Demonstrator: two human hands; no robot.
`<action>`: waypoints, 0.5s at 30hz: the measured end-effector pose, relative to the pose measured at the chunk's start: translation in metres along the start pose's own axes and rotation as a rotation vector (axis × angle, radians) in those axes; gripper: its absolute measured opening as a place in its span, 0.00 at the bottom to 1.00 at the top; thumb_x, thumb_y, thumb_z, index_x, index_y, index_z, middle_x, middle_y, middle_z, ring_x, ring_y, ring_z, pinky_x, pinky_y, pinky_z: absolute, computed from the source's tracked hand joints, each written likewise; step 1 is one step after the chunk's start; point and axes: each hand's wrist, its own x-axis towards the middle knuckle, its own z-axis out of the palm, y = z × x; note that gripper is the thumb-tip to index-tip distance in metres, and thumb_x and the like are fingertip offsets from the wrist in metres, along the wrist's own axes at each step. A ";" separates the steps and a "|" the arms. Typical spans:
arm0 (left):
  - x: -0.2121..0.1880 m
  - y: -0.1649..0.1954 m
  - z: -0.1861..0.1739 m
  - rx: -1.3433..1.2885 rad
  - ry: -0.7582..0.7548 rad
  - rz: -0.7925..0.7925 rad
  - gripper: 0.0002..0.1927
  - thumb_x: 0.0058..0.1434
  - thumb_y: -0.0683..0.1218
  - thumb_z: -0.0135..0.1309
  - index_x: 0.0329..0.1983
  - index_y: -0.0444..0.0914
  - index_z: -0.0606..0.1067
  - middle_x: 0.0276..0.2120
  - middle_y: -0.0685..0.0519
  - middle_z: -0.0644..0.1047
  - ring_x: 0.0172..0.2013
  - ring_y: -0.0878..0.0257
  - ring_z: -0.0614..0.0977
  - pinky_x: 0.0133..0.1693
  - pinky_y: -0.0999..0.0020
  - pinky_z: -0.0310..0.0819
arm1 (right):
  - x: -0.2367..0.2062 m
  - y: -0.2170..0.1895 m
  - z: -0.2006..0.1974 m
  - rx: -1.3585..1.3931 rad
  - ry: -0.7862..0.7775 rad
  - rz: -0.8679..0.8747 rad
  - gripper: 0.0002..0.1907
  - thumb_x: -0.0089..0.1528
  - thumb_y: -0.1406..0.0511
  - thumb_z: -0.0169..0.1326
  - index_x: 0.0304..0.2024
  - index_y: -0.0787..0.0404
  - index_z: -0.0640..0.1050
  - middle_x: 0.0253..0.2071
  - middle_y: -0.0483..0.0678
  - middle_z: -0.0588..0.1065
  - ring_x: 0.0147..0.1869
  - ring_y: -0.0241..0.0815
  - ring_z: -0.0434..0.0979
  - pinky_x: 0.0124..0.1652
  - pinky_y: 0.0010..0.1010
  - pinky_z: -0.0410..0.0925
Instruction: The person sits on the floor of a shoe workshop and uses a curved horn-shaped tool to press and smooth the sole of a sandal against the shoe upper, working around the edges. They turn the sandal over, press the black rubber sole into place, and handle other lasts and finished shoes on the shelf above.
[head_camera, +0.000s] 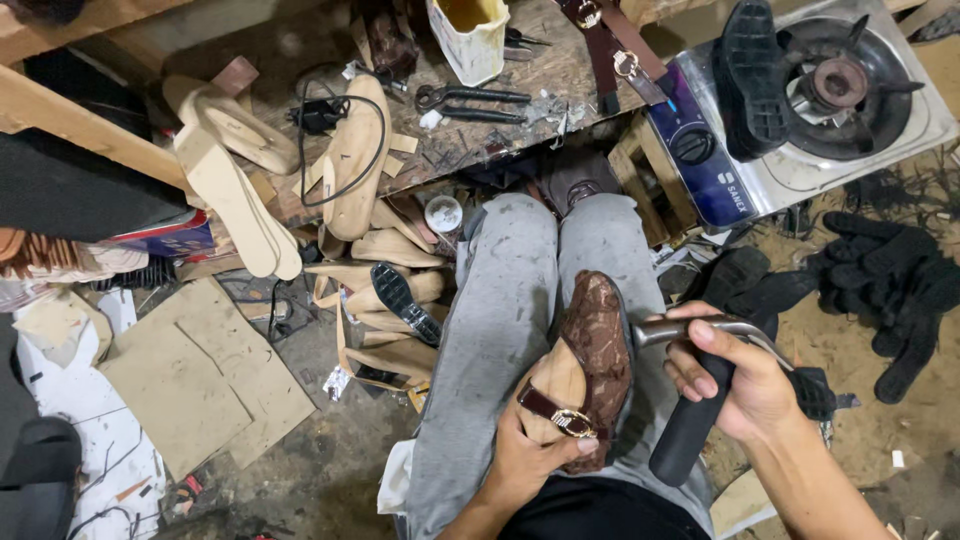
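Head view, shoe: I'm steadying the brown patterned slip-on shoe on its pale wooden last (590, 360) on my grey-trousered lap (500, 300).
Left hand (530, 455): closing around the heel end and buckled strap.
Right hand (735, 380): wrapping tight around the black-handled metal hammer (690, 420), its head just beside the shoe's toe edge.
Risk: I judge a glancing blow could be scuffing the upper or hitting my fingers.
Axis: toe pointing away from me, towards my knees.
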 end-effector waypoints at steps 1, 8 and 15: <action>-0.001 0.002 0.001 -0.018 -0.008 0.000 0.48 0.44 0.44 0.74 0.68 0.31 0.66 0.59 0.49 0.76 0.61 0.60 0.75 0.64 0.64 0.65 | -0.001 0.000 0.002 0.027 -0.017 -0.007 0.14 0.67 0.67 0.55 0.52 0.71 0.77 0.31 0.51 0.75 0.23 0.35 0.65 0.25 0.29 0.61; -0.013 -0.001 0.010 -0.398 0.133 -0.367 0.30 0.52 0.38 0.66 0.58 0.34 0.71 0.45 0.51 0.78 0.45 0.61 0.80 0.49 0.63 0.76 | -0.024 0.010 0.020 -0.341 0.324 -0.060 0.16 0.62 0.67 0.58 0.51 0.70 0.78 0.24 0.49 0.71 0.23 0.37 0.67 0.26 0.30 0.63; -0.017 -0.005 0.014 -0.656 0.199 -0.453 0.24 0.60 0.37 0.58 0.61 0.36 0.70 0.46 0.56 0.79 0.45 0.68 0.80 0.49 0.70 0.77 | -0.074 0.041 0.040 -0.827 0.407 -0.076 0.13 0.59 0.70 0.59 0.46 0.70 0.80 0.46 0.56 0.83 0.22 0.37 0.74 0.24 0.27 0.69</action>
